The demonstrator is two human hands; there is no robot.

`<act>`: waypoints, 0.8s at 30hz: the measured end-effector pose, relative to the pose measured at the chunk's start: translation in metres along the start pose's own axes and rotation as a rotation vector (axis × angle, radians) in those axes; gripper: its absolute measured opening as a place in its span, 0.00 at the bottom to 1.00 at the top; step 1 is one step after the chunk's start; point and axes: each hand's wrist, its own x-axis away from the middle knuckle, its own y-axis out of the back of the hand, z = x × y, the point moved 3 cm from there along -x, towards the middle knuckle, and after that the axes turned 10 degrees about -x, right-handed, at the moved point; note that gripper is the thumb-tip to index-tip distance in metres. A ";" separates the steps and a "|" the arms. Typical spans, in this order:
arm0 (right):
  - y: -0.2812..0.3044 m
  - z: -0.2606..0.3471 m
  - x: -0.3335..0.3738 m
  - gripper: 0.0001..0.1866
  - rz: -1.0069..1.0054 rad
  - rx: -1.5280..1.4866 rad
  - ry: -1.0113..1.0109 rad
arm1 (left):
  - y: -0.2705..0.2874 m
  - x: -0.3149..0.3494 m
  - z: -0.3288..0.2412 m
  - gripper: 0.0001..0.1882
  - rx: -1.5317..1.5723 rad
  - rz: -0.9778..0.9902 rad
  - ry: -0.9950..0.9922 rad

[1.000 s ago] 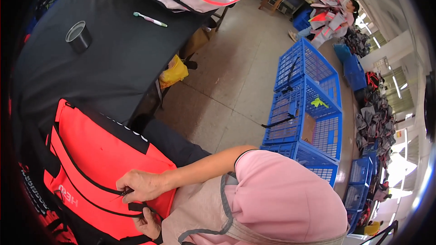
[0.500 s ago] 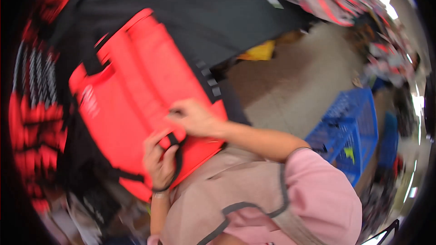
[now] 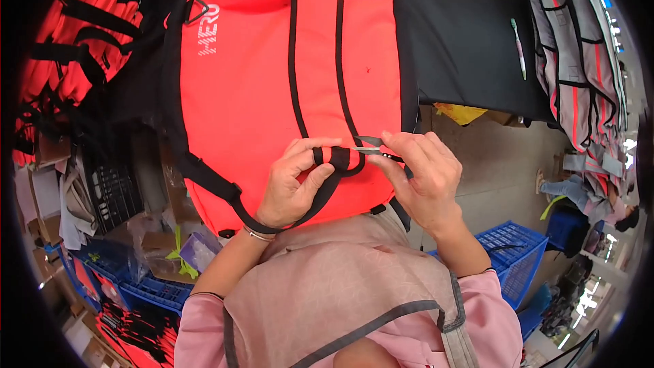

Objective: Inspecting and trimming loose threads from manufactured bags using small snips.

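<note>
Pinching flat black webbing strap [image 3: 338,158] in narrow grip of left hand [image 3: 287,191]; holding slim grey metal snips [image 3: 370,141] in right hand [image 3: 432,176], perhaps touching strap. Lying beneath both, at least partly on black cloth-covered surface [image 3: 456,48]: red-orange fabric backpack [image 3: 238,99], probably light, soft, best taken by firm webbing or trimmed edge. Farther right: slim white-and-green brush [image 3: 519,48], grey fabric bags [image 3: 567,41].

Two hands in play, one left hand [image 3: 289,189], one right hand [image 3: 430,178]! One red-orange backpack [image 3: 238,109], one shoulder strap [image 3: 317,48], two black bindings [image 3: 293,48] along it, one triangular ring [image 3: 197,11]. One pair of thread snips [image 3: 368,150], one toothbrush [image 3: 519,50], one bracelet [image 3: 259,235], one apron [image 3: 327,279]! One co-worker [image 3: 616,214], one yellow bag [image 3: 460,114], at least two blue crates [image 3: 521,249], and red bags [image 3: 126,11], too overlapped to count!
</note>
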 end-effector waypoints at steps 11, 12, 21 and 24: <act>0.000 0.005 0.005 0.17 0.125 0.168 0.133 | 0.002 0.004 0.001 0.11 -0.109 0.025 -0.097; -0.002 0.005 0.006 0.17 0.136 0.204 0.172 | 0.003 0.005 0.001 0.11 -0.113 0.048 -0.084; -0.007 0.006 0.000 0.18 0.213 0.243 0.206 | 0.004 0.003 -0.005 0.13 -0.153 0.044 -0.097; -0.006 0.008 -0.002 0.17 0.247 0.276 0.230 | 0.003 0.003 -0.003 0.13 -0.169 0.043 -0.110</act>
